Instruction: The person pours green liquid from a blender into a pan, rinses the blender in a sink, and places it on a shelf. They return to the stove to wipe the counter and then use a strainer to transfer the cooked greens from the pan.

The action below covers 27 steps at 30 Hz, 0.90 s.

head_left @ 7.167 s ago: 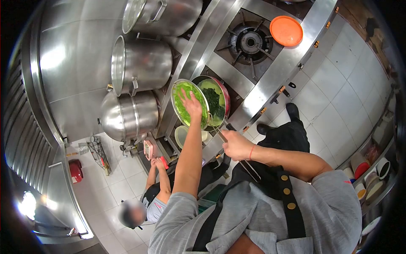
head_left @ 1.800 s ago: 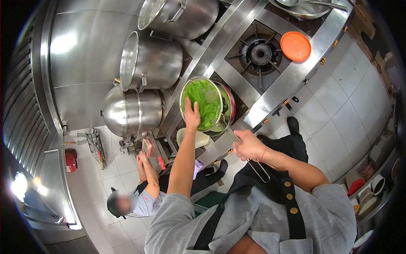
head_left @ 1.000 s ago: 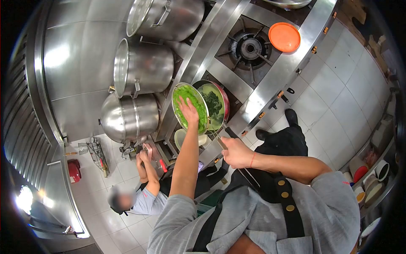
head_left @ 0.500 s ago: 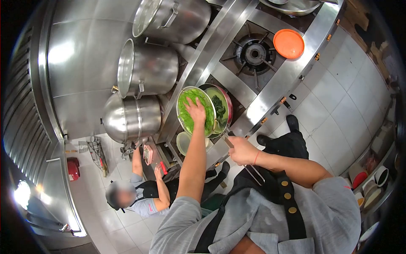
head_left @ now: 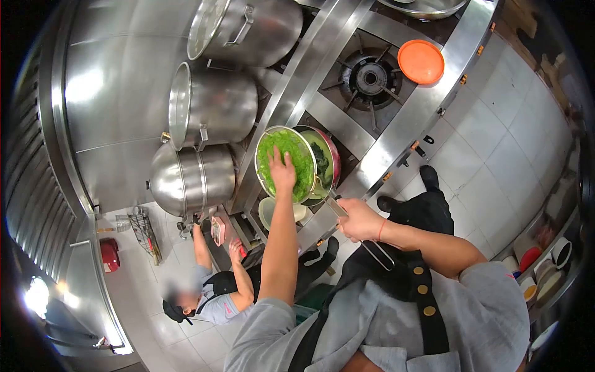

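A round strainer (head_left: 304, 144) filled with bright green leafy greens (head_left: 291, 139) hangs over the left part of a red-sided pan (head_left: 335, 162). My left hand (head_left: 282, 170) lies on the greens with its fingers spread. The strainer's long metal handle (head_left: 334, 206) is gripped in my right hand (head_left: 358, 221), and its looped end sticks out behind the fist. Darker cooked greens (head_left: 321, 162) sit in pale green liquid in the pan, partly hidden by the strainer. A pale round bowl (head_left: 268, 212) stands just below the strainer, partly covered by my left forearm.
A bare burner (head_left: 371, 75) and an orange plastic lid or plate (head_left: 421, 62) are farther along the steel range (head_left: 396, 139). Large stockpots (head_left: 223, 105) and a domed steel pot (head_left: 198, 177) line the back. A co-worker (head_left: 217, 297) stands at left, one hand near a red handle.
My left hand has shifted slightly left and down over the greens, fingers still spread. The strainer stays over the pan in my right hand. The co-worker's head and hand have moved slightly.
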{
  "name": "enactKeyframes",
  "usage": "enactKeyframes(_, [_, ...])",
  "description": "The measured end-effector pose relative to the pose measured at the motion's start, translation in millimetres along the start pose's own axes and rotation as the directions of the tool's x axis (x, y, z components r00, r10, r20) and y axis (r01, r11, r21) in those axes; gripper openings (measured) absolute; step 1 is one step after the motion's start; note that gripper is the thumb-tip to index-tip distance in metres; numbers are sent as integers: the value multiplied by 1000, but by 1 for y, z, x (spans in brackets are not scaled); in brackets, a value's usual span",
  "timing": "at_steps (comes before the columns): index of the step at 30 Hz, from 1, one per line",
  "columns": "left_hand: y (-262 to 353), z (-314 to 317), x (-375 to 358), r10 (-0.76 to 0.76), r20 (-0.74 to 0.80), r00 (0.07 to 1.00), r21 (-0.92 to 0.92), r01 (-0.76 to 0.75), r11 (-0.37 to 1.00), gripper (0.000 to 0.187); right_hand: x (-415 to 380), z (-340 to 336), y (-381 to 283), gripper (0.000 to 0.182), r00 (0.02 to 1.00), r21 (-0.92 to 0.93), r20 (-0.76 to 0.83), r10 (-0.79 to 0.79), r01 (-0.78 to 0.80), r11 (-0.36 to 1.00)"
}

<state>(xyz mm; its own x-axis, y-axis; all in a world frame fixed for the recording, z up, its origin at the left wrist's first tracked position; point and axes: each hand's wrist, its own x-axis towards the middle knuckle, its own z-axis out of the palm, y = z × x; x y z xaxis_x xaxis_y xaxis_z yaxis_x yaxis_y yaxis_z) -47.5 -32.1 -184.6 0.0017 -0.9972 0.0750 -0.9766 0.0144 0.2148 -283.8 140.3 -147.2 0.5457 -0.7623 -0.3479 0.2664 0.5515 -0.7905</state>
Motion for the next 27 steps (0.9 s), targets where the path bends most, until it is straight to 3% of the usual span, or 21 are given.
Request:
enactKeyframes(2, [-8,-1,-4,-9,-8,1000,63,9,998,54,0,-2,2,10,1000,-1,3,2,-2,1000])
enactKeyframes(8, [-25,28,-2,-62,-26,998,-203,56,978,51,-2,5,-5,12,1000,-122,-3,6,-7,992])
enactKeyframes(11, [-6,34,-4,-241,-57,969,-73,237,969,53,-3,2,-14,13,999,-114,43,24,-19,993])
enactKeyframes(13, [-5,33,-1,-228,-57,972,-30,227,974,54,-6,1,-18,13,998,-88,44,34,-30,996])
enactKeyframes(17, [-5,36,2,-210,-100,973,-59,205,977,53,-2,3,-6,14,993,-249,13,-117,116,962])
enactKeyframes(22, [1,36,1,-223,-105,969,-80,215,973,52,-7,5,-12,16,989,-351,12,-144,139,926])
enactKeyframes(25, [4,37,-1,-255,-79,964,-52,252,966,52,-9,4,-11,15,994,-308,10,-109,107,945])
enactKeyframes(27, [5,36,-1,-289,-36,957,-3,289,957,52,-7,0,-15,16,1000,-192,25,2,3,981])
